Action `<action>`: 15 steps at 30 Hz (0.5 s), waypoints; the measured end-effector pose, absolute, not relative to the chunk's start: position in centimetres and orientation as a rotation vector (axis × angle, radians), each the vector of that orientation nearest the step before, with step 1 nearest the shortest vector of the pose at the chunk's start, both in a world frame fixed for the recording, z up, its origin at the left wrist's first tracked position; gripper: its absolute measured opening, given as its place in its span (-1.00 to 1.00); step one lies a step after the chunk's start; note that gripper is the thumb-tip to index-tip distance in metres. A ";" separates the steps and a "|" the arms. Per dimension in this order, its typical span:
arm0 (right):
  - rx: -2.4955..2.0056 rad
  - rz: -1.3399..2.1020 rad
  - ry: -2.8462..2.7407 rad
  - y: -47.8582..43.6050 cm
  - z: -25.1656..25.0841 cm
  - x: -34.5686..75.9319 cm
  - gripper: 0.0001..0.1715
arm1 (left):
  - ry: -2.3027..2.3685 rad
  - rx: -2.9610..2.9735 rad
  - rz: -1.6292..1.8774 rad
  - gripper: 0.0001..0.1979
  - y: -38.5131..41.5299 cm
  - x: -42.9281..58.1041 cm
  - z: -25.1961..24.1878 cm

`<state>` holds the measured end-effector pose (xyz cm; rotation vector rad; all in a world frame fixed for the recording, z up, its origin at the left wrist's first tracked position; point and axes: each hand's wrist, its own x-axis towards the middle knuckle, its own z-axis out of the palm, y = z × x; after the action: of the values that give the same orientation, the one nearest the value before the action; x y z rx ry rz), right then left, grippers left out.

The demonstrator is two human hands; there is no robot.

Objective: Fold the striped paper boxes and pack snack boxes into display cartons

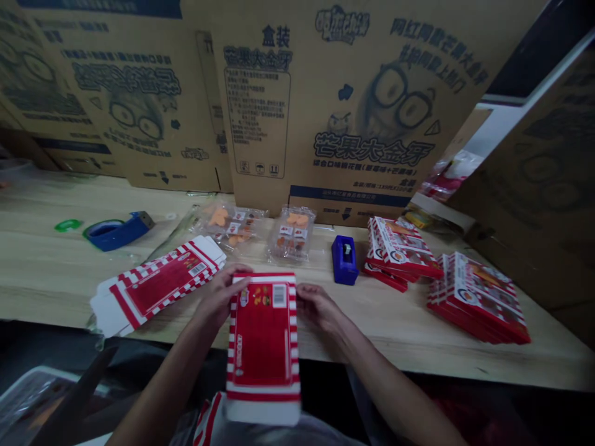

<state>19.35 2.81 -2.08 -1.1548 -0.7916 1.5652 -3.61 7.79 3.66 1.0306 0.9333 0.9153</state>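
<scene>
A red-and-white striped carton (263, 334) with a barcode and small food pictures is held in front of me, a white flap sticking out at its near end. My left hand (225, 291) grips its upper left edge, thumb on the printed face. At the upper right edge, the curled fingers of my right hand (320, 306) pinch the carton's side; their tips are partly hidden. To the left lies a stack of flat cartons (160, 286) of the same print. Beyond my hands are clear packs of orange sweets (292, 232).
Right of centre stands a blue tape dispenser (344, 260). Filled boxes (483, 294) are stacked on the right, others (402, 248) behind them. A larger blue tape dispenser (118, 230) and a green tape ring (68, 225) lie left. Big cardboard cartons (307, 118) wall the table's back.
</scene>
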 end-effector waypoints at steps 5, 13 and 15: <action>-1.514 0.946 -0.901 11.7 -1.6 23.3 -0.75 | 1.415 1.127 1.176 -0.61 5.5 -9.2 -1.6; -1.968 0.589 -0.912 23.2 -1.7 26.3 -0.70 | 1.192 2.556 0.472 0.00 4.1 -9.2 -3.7; -2.036 0.511 -0.957 24.1 -1.6 26.3 -0.66 | 0.963 2.647 0.105 0.23 4.7 -7.2 -2.4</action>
<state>26.26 24.09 -1.60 -2.0358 -0.9570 0.5112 -7.16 4.72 -2.40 2.6475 0.9632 0.1047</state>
